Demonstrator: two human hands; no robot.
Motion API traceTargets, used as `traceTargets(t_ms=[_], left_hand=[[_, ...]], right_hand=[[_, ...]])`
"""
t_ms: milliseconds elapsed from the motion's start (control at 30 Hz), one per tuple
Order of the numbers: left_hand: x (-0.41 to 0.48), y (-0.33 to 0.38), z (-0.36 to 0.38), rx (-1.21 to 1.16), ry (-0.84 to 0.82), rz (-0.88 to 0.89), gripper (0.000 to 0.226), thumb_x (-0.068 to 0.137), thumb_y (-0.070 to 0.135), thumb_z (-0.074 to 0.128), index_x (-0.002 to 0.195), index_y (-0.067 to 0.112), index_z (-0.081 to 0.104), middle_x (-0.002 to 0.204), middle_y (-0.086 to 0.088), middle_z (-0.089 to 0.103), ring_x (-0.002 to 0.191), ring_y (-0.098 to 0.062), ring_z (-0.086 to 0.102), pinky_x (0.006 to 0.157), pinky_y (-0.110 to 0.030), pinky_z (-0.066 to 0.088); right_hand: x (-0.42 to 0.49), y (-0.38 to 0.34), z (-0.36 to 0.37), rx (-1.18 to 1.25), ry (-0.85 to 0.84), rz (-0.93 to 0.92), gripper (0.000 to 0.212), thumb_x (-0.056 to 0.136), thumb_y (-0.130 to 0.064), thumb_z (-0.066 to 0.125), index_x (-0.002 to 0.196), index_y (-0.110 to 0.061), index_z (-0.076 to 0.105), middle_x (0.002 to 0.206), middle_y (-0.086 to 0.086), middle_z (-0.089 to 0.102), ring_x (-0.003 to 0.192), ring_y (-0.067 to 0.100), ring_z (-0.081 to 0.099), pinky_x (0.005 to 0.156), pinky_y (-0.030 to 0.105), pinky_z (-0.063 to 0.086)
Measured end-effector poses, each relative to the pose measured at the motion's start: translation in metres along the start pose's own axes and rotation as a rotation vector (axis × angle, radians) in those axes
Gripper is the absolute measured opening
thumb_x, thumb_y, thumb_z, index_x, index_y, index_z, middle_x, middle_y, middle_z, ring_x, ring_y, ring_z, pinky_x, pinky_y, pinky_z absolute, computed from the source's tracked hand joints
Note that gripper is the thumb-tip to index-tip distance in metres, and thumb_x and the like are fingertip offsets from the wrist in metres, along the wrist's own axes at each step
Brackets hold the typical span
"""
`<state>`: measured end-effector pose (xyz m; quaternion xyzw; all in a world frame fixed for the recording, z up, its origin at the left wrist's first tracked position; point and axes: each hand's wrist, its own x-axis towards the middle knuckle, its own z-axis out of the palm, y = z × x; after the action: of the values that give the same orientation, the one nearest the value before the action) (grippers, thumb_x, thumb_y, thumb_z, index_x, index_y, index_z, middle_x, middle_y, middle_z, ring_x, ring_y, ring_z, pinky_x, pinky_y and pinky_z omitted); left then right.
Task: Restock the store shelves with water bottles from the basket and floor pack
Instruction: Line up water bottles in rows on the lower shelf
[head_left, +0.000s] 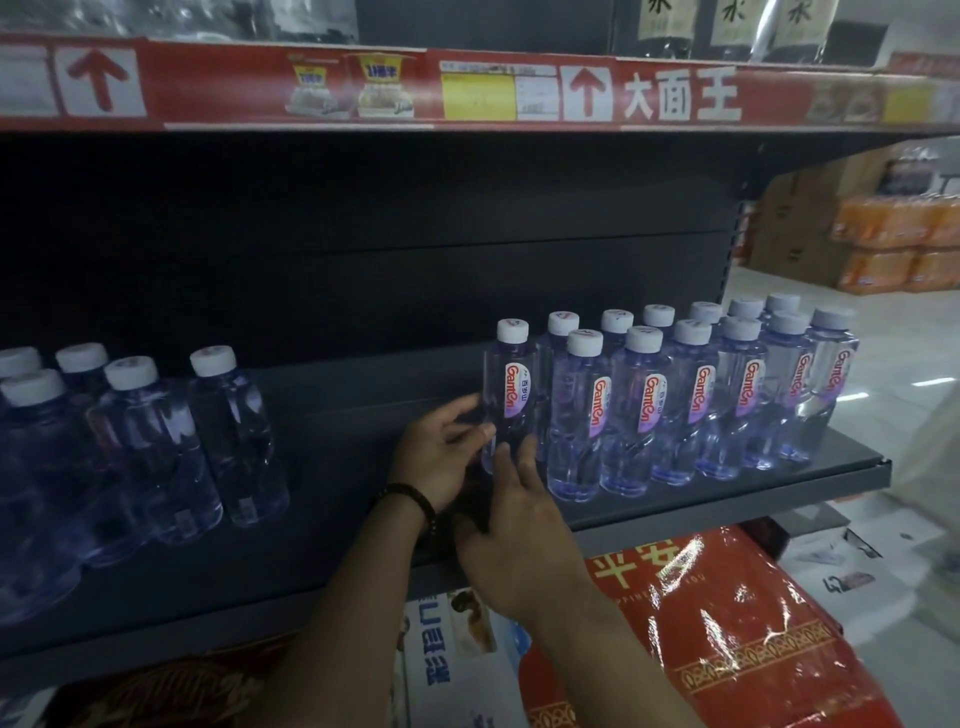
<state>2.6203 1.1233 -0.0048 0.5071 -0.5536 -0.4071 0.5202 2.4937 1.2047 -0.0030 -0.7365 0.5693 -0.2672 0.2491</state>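
A: Hands?
B: L hand (441, 449) reaches in from lower left, bead bracelet (410, 501) on the wrist. Thumb & fingers curl round the lower left side of one water bottle (511, 384), so that grip's clamped on it. R hand (511, 540) comes up from btm right, back to the camera. Its fingers (524, 457) are nearly straight, tips touching the bottle's lower front. Grip apart, not wrapped round.
A: Where's the bottle?
B: Upright over the dark shelf (337, 525), white cap up, label facing out. It's at the left end of the row of bottles (691, 395), just beside the next one. Row runs two deep to the shelf's right end.
A: Rest of the place?
B: Well apart to the left, a second group of bottles (150, 441) w/ white caps. Red price strip (234, 83) w/ arrows on the shelf above. Below: a red plastic-wrapped pack (727, 623) & a white-blue carton (457, 654). Bkgd right: pale glossy floor (883, 374), orange drink packs (893, 244), cardboard boxes (800, 218).
A: Anything unclear?
B: Bottle's base sits behind both hands, so can't tell if it's fully down. Left group is dim & cut off by the frame edge. Can't tell if it's wrapped. Top-shelf goods cropped & blurred.
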Motion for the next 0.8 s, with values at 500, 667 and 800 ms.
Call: traceTargets(t_ms=[500,667,800], left_hand=[[-0.042,0.035,-0.045,0.309,0.081,-0.017,0.027,0.105,0.014,0.058,0.119,0.032,0.072,0.110,0.010,0.076,0.099,-0.015,0.075,0.089,-0.045,0.064],[-0.091,0.064,-0.111,0.492,0.154,-0.025,0.027,0.103,0.009,0.054,0.106,0.027,0.074,0.107,0.003,0.077,0.094,-0.020,0.075,0.085,-0.043,0.063],[-0.122,0.061,-0.145,0.491,0.385,-0.017,0.028,0.093,0.022,0.048,0.100,0.034,0.072,0.103,0.003,0.076,0.094,-0.026,0.073,0.086,-0.052,0.062]], right_hand=[[0.002,-0.036,0.001,0.059,0.190,-0.039,0.033,0.094,-0.008,0.060,0.126,-0.016,0.060,0.126,0.008,0.065,0.113,0.025,0.065,0.094,0.041,0.059],[0.001,-0.074,0.029,0.248,0.123,-0.154,0.021,0.093,-0.005,0.062,0.108,-0.017,0.071,0.092,-0.003,0.071,0.082,0.014,0.065,0.067,0.010,0.041],[0.002,-0.094,0.062,0.335,0.013,-0.170,0.021,0.097,-0.009,0.062,0.117,-0.017,0.064,0.099,-0.002,0.066,0.086,0.015,0.059,0.058,0.006,0.040]])
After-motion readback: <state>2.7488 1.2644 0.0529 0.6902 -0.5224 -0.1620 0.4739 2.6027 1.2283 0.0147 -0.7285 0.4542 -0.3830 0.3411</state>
